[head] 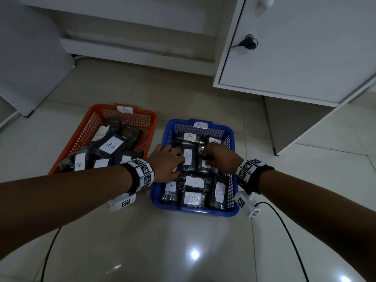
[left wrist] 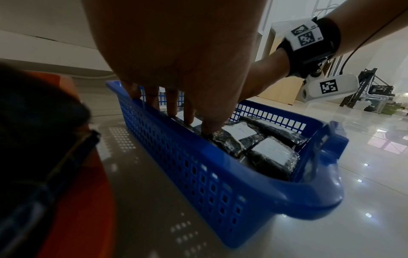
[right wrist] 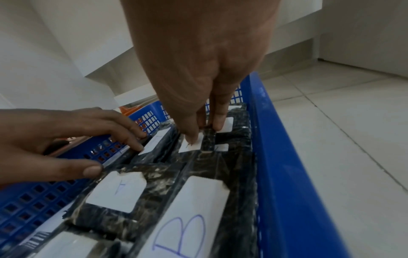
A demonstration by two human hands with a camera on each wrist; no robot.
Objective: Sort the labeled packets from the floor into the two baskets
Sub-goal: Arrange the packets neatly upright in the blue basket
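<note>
The blue basket [head: 195,210] tagged A holds several black packets with white labels. One packet [head: 219,192] at its near right corner reads B [right wrist: 185,232]. The orange basket [head: 85,129] tagged B stands to its left, with several B packets in it. Both hands are inside the blue basket. My left hand [head: 168,161] lies with straight fingers [right wrist: 132,137] on packets along the left wall, and its thumb touches a packet edge. My right hand [head: 207,157] points down and pinches the edge of a dark packet [right wrist: 209,139] between thumb and fingertips. An A packet [head: 188,157] lies between the hands.
A white cabinet door [head: 284,47] with a key in its lock hangs over the floor at the far right. More white furniture stands behind the baskets. Black cables [head: 284,231] run from my wrists across the glossy tiles. No packets show on the floor.
</note>
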